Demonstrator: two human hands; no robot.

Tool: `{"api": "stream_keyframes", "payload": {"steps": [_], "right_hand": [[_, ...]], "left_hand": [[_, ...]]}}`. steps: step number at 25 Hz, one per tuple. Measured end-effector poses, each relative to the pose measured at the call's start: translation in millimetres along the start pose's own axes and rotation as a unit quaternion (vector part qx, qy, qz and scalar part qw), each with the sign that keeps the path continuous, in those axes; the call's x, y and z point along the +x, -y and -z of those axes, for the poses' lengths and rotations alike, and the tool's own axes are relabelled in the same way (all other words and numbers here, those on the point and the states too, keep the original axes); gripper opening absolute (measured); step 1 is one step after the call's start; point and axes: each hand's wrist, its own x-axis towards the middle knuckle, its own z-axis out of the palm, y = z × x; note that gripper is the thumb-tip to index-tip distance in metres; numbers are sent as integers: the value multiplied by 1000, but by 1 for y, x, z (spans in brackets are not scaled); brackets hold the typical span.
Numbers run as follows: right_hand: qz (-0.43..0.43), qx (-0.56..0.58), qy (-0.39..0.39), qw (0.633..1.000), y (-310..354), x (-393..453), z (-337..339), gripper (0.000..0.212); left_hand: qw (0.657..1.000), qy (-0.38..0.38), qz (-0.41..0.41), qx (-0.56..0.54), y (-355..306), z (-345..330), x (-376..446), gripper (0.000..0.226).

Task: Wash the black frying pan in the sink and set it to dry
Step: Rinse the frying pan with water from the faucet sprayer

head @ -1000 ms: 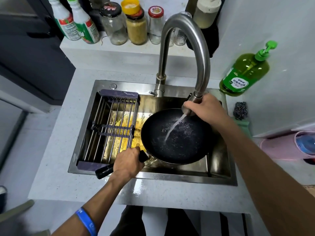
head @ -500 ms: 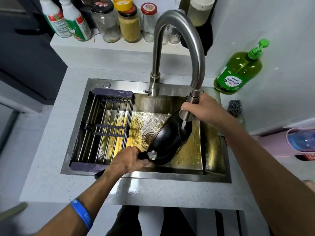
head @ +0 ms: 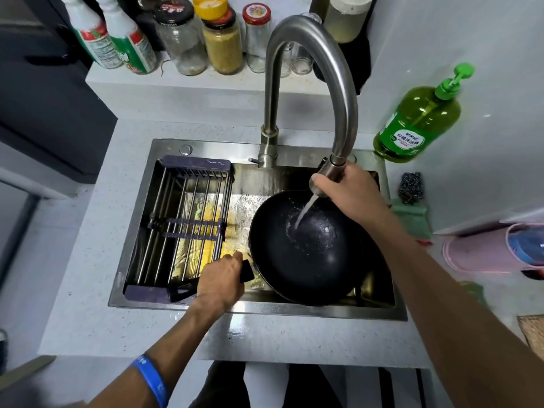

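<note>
- The black frying pan (head: 306,248) sits in the right part of the steel sink (head: 206,307), open side up, its handle (head: 188,287) pointing toward the near left.
- The left hand (head: 220,282) is wrapped around that handle, just over the near rim of the sink; a blue wristband (head: 151,378) circles the forearm.
- The right hand (head: 348,191) is closed around the spray head at the end of the curved faucet (head: 309,39), held above the far rim of the pan.
- A stream of water (head: 304,212) falls from the spray head into the pan's bowl.
- A metal drying rack (head: 182,225) spans the left part of the sink, beside the pan; yellowish water shows beneath it.
- On the bench to the right stand a green soap bottle (head: 418,122) and, nearer, a dark wire scrubber (head: 410,188).
- Jars and bottles line the shelf (head: 182,81) behind the faucet.
</note>
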Motion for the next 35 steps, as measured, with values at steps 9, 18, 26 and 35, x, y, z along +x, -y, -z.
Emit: {"api": "stream_keyframes", "payload": {"steps": [9,18,26,35], "right_hand": [[43,52,49,996,5,3,-11,29],[25,7,44,999,1,-6,-9,31],[26,-18,43,999,-5,-5,3,35],[-69,249,-166,952,-25,-92,-40,17]], "left_hand": [[996,18,47,-75,2,-30,8,21],[998,3,33,-57,-7,-15,13,32],[998,-1,30,-56,-11,-19,9,30],[999,-1,12,-51,3,-20,3,36]]}}
